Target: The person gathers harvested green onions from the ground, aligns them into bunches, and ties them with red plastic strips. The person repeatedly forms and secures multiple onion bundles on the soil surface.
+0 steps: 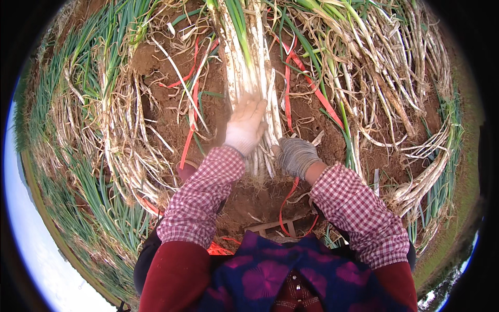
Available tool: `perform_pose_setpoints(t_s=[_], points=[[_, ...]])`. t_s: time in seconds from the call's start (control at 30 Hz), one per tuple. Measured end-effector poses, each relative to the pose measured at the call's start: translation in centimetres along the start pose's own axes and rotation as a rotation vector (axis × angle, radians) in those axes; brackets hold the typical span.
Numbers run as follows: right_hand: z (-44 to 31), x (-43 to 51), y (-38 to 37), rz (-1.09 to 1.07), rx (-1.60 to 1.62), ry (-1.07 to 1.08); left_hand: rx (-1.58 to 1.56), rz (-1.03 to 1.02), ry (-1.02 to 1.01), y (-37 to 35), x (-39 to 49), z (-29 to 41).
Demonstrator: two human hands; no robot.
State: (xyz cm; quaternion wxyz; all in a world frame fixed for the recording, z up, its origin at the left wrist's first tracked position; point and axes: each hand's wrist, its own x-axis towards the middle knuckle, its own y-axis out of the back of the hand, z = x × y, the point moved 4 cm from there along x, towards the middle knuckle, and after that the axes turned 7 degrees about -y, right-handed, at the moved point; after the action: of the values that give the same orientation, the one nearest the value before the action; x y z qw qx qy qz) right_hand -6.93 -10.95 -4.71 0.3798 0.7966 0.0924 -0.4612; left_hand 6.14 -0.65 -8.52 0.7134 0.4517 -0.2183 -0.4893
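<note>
A bunch of green onions [249, 58] with long white, soil-marked stalks lies straight before me, its green tops away and its roots toward me. My left hand [246, 123], in a pale glove with a knitted cuff, lies flat over the lower stalks with its fingers stretched out; it is slightly blurred. At the bunch's lower right edge, my right hand [297, 156] in a grey knitted glove is curled against the stalks near the root ends. Its fingertips are partly hidden.
Red plastic straps [317, 89] run over the brown soil [210, 121] on both sides. Heaps of green onions lie at left [117, 136] and right [390, 66]. A smaller onion bunch [423, 175] rests at far right. Near my body is a frame-like piece [273, 226].
</note>
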Motion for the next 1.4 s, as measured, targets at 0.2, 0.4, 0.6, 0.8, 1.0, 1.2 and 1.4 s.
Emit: perform_pose_setpoints(t_s=[0.2,0.4,0.6,0.8,1.0,1.2,1.4], points=[[-0.1,-1.6,5.1,0.284,-0.006,0.11,-0.064,0.096,0.06,0.9,-0.3,1.1],[-7.8,7.0,11.6,0.346,-0.006,0.043,-0.066,0.169,-0.052,-0.3,-2.9,1.3],[-10.9,17.5,16.8,0.348,0.073,-0.11,-0.066,0.241,-0.147,-1.1,-3.2,0.7],[-8.7,20.9,17.6,0.159,-0.057,0.068,-0.142,0.303,-0.193,-1.2,-3.3,0.1],[-8.4,22.9,17.6,0.084,0.087,0.144,-0.159,0.252,-0.172,-1.4,-3.1,0.0],[-8.0,20.9,22.0,0.425,0.873,-0.016,-0.138,0.272,-0.201,-1.2,-3.0,0.0],[-12.9,24.5,29.4,0.862,0.16,-0.113,-0.124,0.223,-0.183,-2.5,-3.0,-0.1]])
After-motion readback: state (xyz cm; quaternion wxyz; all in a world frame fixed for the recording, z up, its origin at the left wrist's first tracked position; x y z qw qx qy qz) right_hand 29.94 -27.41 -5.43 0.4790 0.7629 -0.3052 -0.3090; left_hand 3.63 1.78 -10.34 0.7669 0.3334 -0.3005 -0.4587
